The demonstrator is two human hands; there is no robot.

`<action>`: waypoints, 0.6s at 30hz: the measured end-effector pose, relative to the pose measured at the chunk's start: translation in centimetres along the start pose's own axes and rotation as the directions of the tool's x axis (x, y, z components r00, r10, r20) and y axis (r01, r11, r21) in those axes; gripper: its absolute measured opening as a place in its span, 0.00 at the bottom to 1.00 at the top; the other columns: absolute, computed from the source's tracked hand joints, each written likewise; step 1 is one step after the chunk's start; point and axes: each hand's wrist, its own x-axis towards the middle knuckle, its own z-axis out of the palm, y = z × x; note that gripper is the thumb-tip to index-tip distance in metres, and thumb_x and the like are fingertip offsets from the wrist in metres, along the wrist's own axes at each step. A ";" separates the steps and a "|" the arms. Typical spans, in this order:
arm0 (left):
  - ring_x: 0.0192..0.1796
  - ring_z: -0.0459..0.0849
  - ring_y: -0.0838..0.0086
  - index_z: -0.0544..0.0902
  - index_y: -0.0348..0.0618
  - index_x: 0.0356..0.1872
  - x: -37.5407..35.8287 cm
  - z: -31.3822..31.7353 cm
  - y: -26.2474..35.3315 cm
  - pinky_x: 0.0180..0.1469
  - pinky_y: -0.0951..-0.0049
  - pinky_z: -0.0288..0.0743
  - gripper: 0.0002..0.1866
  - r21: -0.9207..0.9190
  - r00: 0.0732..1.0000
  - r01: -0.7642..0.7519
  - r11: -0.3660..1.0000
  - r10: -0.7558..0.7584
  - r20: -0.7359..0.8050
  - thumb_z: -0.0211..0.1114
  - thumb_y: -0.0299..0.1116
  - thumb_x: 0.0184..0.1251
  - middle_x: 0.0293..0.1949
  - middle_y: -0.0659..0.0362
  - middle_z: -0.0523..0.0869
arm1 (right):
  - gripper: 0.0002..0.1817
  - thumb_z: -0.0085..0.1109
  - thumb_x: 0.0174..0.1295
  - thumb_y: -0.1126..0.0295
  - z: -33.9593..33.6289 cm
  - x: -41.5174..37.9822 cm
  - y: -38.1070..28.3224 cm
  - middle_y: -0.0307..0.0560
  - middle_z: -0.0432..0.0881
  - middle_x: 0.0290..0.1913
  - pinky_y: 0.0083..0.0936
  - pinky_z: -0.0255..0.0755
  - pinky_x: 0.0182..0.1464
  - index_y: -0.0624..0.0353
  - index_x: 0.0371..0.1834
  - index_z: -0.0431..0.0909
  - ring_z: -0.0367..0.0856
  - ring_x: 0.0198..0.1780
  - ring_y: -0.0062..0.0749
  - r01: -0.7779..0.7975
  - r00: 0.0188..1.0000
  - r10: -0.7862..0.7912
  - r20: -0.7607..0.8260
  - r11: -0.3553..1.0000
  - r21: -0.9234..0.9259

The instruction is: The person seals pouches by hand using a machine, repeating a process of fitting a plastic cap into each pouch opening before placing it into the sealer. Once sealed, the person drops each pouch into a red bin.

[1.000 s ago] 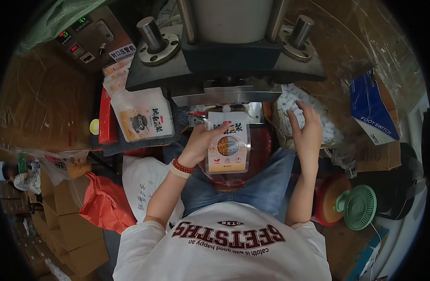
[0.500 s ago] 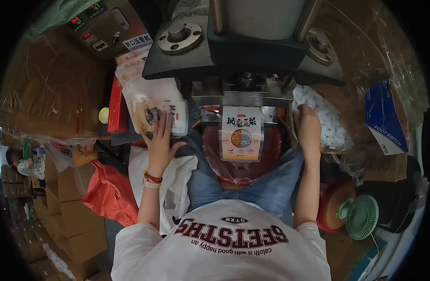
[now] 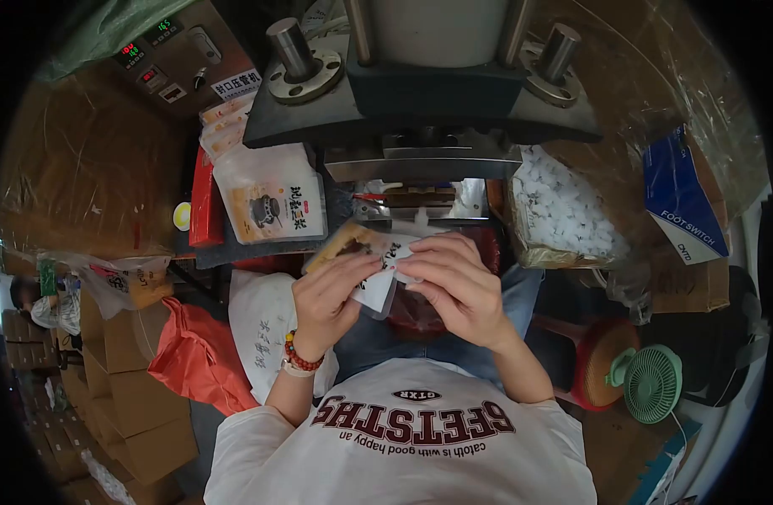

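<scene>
Just in front of my lap, a printed flat pouch (image 3: 353,241) is held tilted between both hands. My left hand (image 3: 326,301) is closed on its left side, thumb below and fingers on top. Fingers of my right hand (image 3: 460,290) pinch its right end and cover part of it. A pale, blurred tip, perhaps a spout (image 3: 422,219), sticks up near my right fingertips. Beyond my left hand lies a stack of similar pouches (image 3: 268,198). Past the pouch stands a press machine (image 3: 420,160), with metal jaws and a lower plate.
A box of small white plastic pieces (image 3: 567,210) is at the right, beside a blue foot-switch box (image 3: 685,202). A green fan (image 3: 652,384) and a round stool (image 3: 609,362) stand lower right. A red bag (image 3: 201,358) and cartons (image 3: 146,396) are at left.
The pouch hanging from the machine is no longer there. My left hand came from the stack and my right hand from the white pieces to a pouch at the middle. The press's posts protrude higher.
</scene>
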 end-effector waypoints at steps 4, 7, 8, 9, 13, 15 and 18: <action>0.39 0.88 0.65 0.86 0.37 0.39 0.6 1.0 0.5 0.41 0.74 0.80 0.11 -0.226 0.990 0.088 0.970 -0.059 0.131 0.65 0.21 0.53 0.38 0.53 0.88 | 0.17 0.65 0.55 0.76 -1.6 0.0 0.1 0.51 0.82 0.49 0.39 0.68 0.59 0.63 0.49 0.81 0.79 0.52 0.45 -0.095 0.995 0.095 0.016 0.994 0.049; 0.36 0.87 0.73 0.87 0.35 0.37 -0.4 5.2 -1.5 0.38 0.77 0.79 0.08 -0.415 0.888 0.446 0.793 -0.334 0.316 0.68 0.29 0.61 0.37 0.55 0.89 | 0.16 0.64 0.57 0.74 -1.5 -0.5 1.0 0.51 0.83 0.49 0.35 0.68 0.59 0.64 0.50 0.81 0.79 0.53 0.45 -0.318 0.938 0.317 -0.143 0.948 0.010; 0.35 0.86 0.78 0.86 0.34 0.36 -0.8 6.8 -2.7 0.37 0.78 0.78 0.10 -0.454 0.751 0.658 0.600 -0.490 0.442 0.69 0.33 0.64 0.36 0.57 0.89 | 0.17 0.63 0.58 0.74 -2.3 -0.4 1.1 0.51 0.82 0.49 0.32 0.68 0.58 0.64 0.51 0.79 0.78 0.54 0.45 -0.369 0.907 0.352 -0.233 0.929 -0.034; 0.36 0.85 0.81 0.85 0.31 0.37 -1.0 8.2 -3.8 0.38 0.78 0.79 0.12 -0.565 0.708 0.702 0.434 -0.517 0.482 0.68 0.33 0.65 0.37 0.59 0.88 | 0.18 0.63 0.59 0.74 -3.1 -0.3 1.2 0.51 0.82 0.50 0.30 0.69 0.58 0.64 0.53 0.78 0.78 0.54 0.45 -0.424 0.866 0.383 -0.320 0.903 -0.068; 0.36 0.86 0.77 0.83 0.30 0.43 2.5 8.8 -4.1 0.40 0.77 0.80 0.13 -0.718 0.626 0.692 0.077 -0.560 0.543 0.67 0.32 0.65 0.39 0.55 0.87 | 0.18 0.60 0.62 0.71 -8.4 -1.1 3.8 0.51 0.80 0.53 0.30 0.71 0.54 0.61 0.55 0.76 0.78 0.55 0.40 -0.535 0.839 0.399 -0.370 0.730 -0.425; 0.37 0.86 0.76 0.83 0.29 0.42 3.4 8.9 -5.0 0.40 0.76 0.81 0.13 -0.723 0.610 0.690 0.023 -0.556 0.564 0.67 0.32 0.65 0.39 0.55 0.87 | 0.12 0.61 0.60 0.71 -8.2 -1.3 6.8 0.52 0.81 0.46 0.37 0.74 0.49 0.63 0.45 0.80 0.79 0.47 0.49 -0.521 0.843 0.384 -0.376 0.410 -0.749; 0.38 0.86 0.76 0.82 0.29 0.41 3.7 9.3 -5.6 0.41 0.76 0.81 0.14 -0.715 0.575 0.695 -0.078 -0.536 0.618 0.68 0.32 0.65 0.39 0.54 0.87 | 0.11 0.58 0.59 0.72 -8.0 -2.6 10.2 0.53 0.81 0.43 0.40 0.74 0.47 0.63 0.44 0.80 0.78 0.46 0.52 -0.492 0.844 0.439 -0.309 0.405 -0.771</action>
